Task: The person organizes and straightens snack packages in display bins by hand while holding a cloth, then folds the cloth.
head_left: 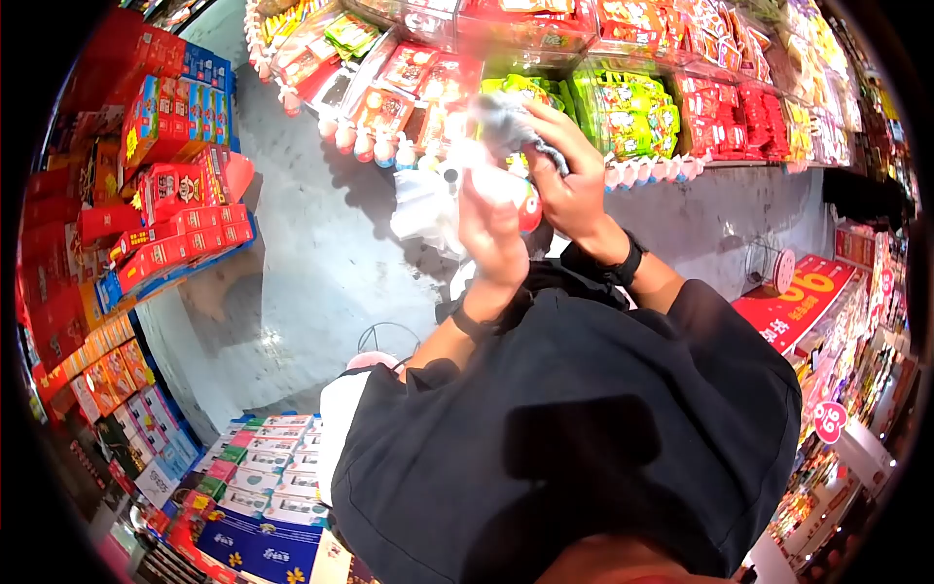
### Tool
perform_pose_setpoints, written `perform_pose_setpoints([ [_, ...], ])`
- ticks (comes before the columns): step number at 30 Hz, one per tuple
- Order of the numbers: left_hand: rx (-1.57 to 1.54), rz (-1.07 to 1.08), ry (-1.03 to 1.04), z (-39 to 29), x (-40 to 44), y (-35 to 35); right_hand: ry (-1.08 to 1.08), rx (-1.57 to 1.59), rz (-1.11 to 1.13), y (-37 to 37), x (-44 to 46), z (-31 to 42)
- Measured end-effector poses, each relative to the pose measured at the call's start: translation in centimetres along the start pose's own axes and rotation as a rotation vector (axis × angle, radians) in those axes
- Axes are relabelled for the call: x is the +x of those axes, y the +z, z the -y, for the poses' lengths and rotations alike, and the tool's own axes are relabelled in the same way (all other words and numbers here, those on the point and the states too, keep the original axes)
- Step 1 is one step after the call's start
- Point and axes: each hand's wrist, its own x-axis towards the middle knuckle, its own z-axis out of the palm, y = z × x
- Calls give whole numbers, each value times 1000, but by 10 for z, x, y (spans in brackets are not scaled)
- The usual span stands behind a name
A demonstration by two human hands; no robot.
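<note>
Near the edge of a candy display, my left hand (pixel 491 219) is raised, its fingers wrapped round something pale and overexposed that I cannot make out. A white plastic bag (pixel 426 209) hangs just left of it. My right hand (pixel 572 175) is closed on a crumpled grey cloth (pixel 525 127), which lies over the top of what is between my hands. A small red round thing (pixel 530 210) shows between the two hands. Behind them are green snack packets (pixel 628 112) and red packets (pixel 386 109) in clear bins.
Shelves of red boxes (pixel 180 190) stand at the left. Stacked cartons (pixel 268 472) are at the lower left. A red price sign (pixel 798 297) and more goods are at the right. Grey floor (pixel 311 253) lies between the displays.
</note>
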Motion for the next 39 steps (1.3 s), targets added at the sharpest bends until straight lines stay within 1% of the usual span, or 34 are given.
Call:
perform_pose_setpoints([
  [1,-18,-1,31,4,0,-2,34,27,-10,2,-6,-8],
  [2,5,0,27,-1,5,-3,42,-29,26,3,-13,-11],
  [5,15,24,3,-4,19,-12,97,-27,54,1,-21,4],
  [6,7,34,-3,-2,24,-14,39,-83,64,0,-26,4],
  [9,72,-9,124,-1,36,-11,-110,-65,88,-4,-26,17],
  [10,36,-28,50,0,37,-10,-208,-32,113,-5,-23,22],
  [11,-624,7,-333,-4,40,-15,-260,42,180,-7,-15,29],
  [12,-683,56,-415,38,21,-29,-294,57,160,-3,-10,31],
  [13,-486,108,-303,30,16,-24,-327,69,139,1,-5,33],
  [15,-77,146,-70,14,4,-13,-290,-75,97,-3,9,34],
  [17,16,161,19,7,5,-13,-232,-120,-62,-1,19,20],
  [19,16,13,34,3,7,-13,-50,-114,-123,1,14,0],
  [20,-14,25,52,-1,12,-14,0,-77,-115,2,6,-8],
  [21,-31,17,69,-6,18,-14,13,-160,-31,-1,-4,-11],
  [23,-52,-19,105,-13,31,-13,64,-82,120,2,-29,-11],
  [24,-58,-46,124,-12,37,-12,58,-68,175,3,-39,-9],
  [25,-36,-29,125,-9,42,-13,19,-20,173,5,-45,-7],
  [27,7,6,128,-4,52,-16,20,8,139,3,-47,9],
  [28,24,21,96,0,53,-18,6,-18,115,-1,-44,17],
  [31,21,123,24,13,49,-22,-126,15,-2,-13,-26,31],
  [33,213,161,-133,29,26,-39,-218,47,-87,-18,-12,36],
  [35,343,214,-65,29,9,-39,-257,-118,-113,-18,-6,22],
  [36,235,218,-106,12,4,-28,-184,-113,-105,-15,-5,15],
  [37,161,170,-60,15,1,-27,-92,-77,-104,-8,-9,4],
  [38,89,125,-11,18,-1,-27,-30,-57,-49,-3,-18,-6],
  [39,-59,35,-57,17,-3,-22,32,-36,8,1,-29,-17],
])
